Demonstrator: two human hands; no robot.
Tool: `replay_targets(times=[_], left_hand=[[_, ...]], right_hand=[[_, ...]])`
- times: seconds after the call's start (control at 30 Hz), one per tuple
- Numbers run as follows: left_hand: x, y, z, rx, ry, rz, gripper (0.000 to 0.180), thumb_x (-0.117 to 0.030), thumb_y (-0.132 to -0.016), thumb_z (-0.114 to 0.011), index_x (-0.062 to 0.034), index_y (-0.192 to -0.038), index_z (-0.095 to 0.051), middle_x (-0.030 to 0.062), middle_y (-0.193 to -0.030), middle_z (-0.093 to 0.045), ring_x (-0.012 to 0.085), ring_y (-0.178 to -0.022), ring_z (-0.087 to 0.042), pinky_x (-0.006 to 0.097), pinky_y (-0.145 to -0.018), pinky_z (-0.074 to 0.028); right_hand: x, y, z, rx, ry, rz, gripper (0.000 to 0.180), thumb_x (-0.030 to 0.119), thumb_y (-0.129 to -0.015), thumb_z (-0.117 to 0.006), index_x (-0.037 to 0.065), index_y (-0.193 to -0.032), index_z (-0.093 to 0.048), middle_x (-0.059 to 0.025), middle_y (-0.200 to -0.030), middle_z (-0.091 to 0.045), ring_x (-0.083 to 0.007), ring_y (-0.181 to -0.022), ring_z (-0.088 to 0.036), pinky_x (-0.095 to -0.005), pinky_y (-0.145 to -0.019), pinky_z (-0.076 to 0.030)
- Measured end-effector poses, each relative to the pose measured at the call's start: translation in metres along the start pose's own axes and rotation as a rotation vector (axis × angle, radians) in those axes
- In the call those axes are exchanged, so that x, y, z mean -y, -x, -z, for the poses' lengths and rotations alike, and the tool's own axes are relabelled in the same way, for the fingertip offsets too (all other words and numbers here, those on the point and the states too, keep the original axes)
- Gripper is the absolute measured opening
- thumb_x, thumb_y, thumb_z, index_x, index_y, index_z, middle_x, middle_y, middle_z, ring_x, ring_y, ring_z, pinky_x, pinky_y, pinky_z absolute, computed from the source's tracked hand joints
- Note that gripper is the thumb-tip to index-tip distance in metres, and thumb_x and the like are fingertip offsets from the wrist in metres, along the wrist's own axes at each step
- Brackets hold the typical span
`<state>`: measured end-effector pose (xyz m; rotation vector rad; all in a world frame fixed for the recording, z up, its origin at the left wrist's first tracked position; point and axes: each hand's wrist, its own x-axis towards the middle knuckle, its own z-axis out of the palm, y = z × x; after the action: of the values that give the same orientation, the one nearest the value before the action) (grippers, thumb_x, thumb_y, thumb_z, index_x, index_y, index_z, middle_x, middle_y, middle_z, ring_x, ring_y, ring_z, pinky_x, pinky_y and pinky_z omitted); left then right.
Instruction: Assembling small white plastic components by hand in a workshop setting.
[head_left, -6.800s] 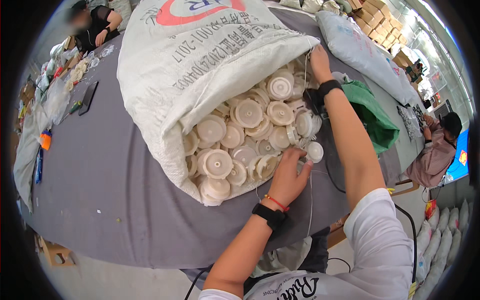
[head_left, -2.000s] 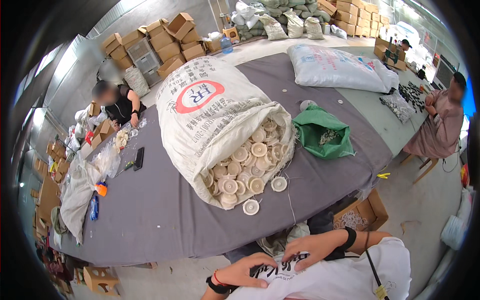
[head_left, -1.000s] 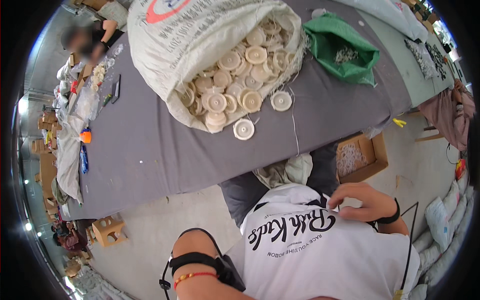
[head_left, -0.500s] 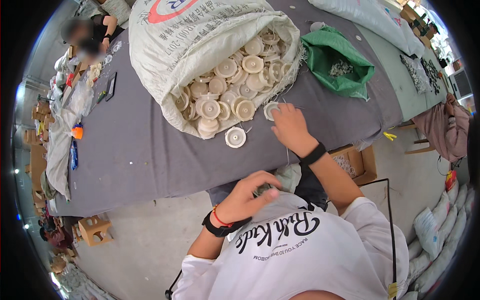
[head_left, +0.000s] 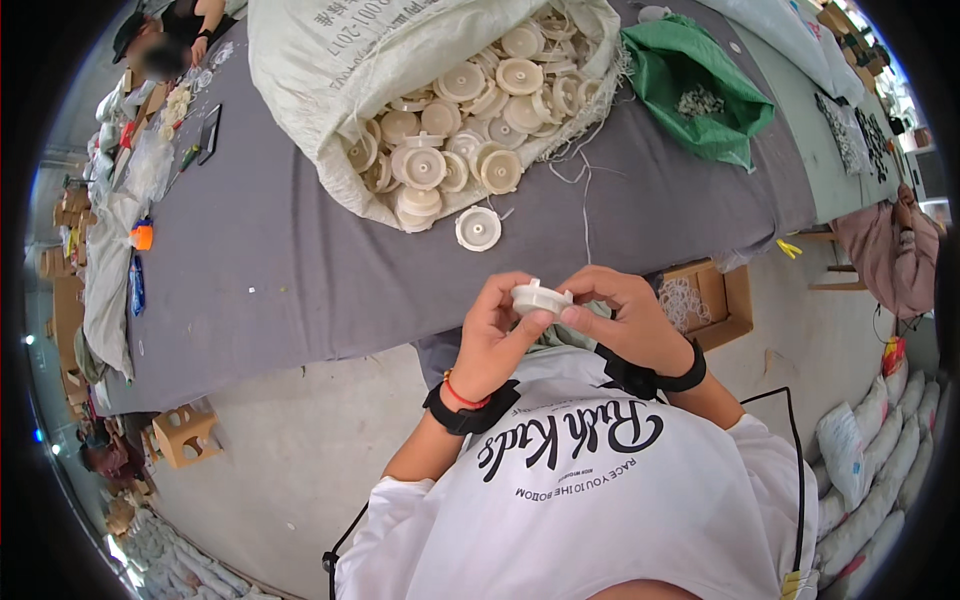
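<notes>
Left hand [head_left: 492, 335] and right hand [head_left: 620, 315] both grip one white disc [head_left: 540, 297] near the chest, below the grey surface [head_left: 250, 270].

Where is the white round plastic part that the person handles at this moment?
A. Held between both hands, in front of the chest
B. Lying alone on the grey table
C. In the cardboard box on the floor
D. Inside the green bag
A: the white round part sits between the fingers of the left hand and the right hand, off the grey table.
</notes>
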<state>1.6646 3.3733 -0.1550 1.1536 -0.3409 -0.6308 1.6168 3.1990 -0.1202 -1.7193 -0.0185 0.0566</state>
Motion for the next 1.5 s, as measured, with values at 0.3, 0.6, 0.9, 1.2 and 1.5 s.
replay_targets(times=[0.3,0.6,0.9,1.2,1.5], left_hand=[[-0.010,0.028,0.007,0.065,-0.162,0.084,0.026,-0.002,-0.076,-0.064,-0.0011,-0.098,-0.051,0.0049,-0.095,-0.052,0.0115,-0.084,-0.051,0.025,-0.074,-0.042],[-0.003,0.036,0.014,0.124,-0.147,0.115,0.023,-0.002,-0.075,-0.065,0.0004,-0.096,-0.055,0.0059,-0.097,-0.052,0.0110,-0.086,-0.050,0.023,-0.075,-0.041],[0.005,0.033,0.022,0.171,0.117,0.099,0.023,0.000,-0.076,-0.063,-0.0004,-0.096,-0.053,0.0083,-0.098,-0.053,0.0122,-0.086,-0.052,0.025,-0.076,-0.043],[0.015,0.034,0.012,-0.054,0.278,0.292,0.028,-0.008,-0.081,-0.058,-0.0030,-0.105,-0.044,0.0108,-0.104,-0.054,0.0208,-0.098,-0.055,0.039,-0.082,-0.049],[0.027,0.023,0.003,-0.081,0.032,0.254,0.030,-0.005,-0.081,-0.059,0.0005,-0.107,-0.047,0.0065,-0.100,-0.056,0.0120,-0.091,-0.053,0.026,-0.081,-0.043]], right_hand=[[0.001,0.015,-0.003,0.053,0.027,-0.048,0.012,0.008,-0.079,-0.060,0.001,-0.088,-0.060,-0.0062,-0.082,-0.060,-0.0110,-0.071,-0.056,-0.0226,-0.063,-0.043],[-0.021,0.022,-0.015,0.057,-0.362,-0.210,0.018,0.016,-0.084,-0.057,-0.001,-0.080,-0.056,0.0021,-0.065,-0.048,-0.0055,-0.056,-0.042,-0.0194,-0.052,-0.036],[-0.028,0.022,0.000,0.063,-0.654,-0.450,0.020,0.019,-0.086,-0.054,0.000,-0.084,-0.057,0.0032,-0.063,-0.046,-0.0041,-0.056,-0.040,-0.0184,-0.050,-0.033],[-0.047,0.029,-0.019,-0.016,0.011,-0.040,0.022,0.013,-0.083,-0.055,0.000,-0.101,-0.057,-0.0054,-0.086,-0.052,-0.0107,-0.072,-0.049,-0.0241,-0.066,-0.041],[-0.045,0.023,-0.020,0.002,-0.250,-0.207,0.028,0.016,-0.078,-0.063,-0.001,-0.097,-0.055,-0.0042,-0.080,-0.055,-0.0081,-0.068,-0.051,-0.0223,-0.060,-0.042]])
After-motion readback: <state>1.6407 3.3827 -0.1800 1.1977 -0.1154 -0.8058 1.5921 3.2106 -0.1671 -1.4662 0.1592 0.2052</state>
